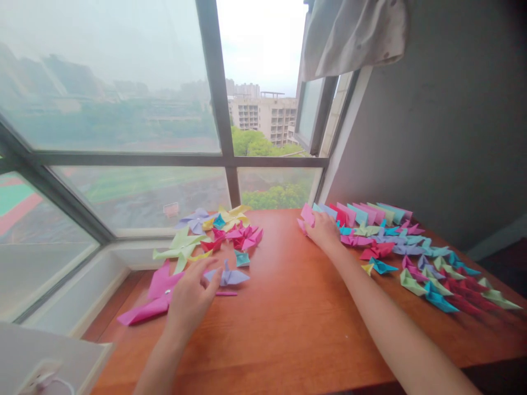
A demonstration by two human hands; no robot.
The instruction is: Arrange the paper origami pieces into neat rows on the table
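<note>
At the far edge of the table, my right hand (324, 230) is closed on a pink folded paper (306, 215), beside a row of upright folded papers (362, 213). My left hand (192, 291) hovers low on the left, thumb and fingers apart, its fingertips partly hidden. By its thumb sits a lilac paper crane (229, 276); I cannot tell whether they touch. A magenta paper pinwheel (158, 293) lies partly behind the left hand. Past the fingers are a pale green pinwheel (181, 245), a small teal paper piece (242, 258) and a magenta pinwheel (245, 236).
Several paper cranes (379, 250) in many colours stand in rows on the right of the brown wooden table (288, 329). Yellow (233, 218) and lilac pinwheels (197, 220) lie by the window. A window frame (173, 159) borders the back; a grey wall (432, 137) rises at right.
</note>
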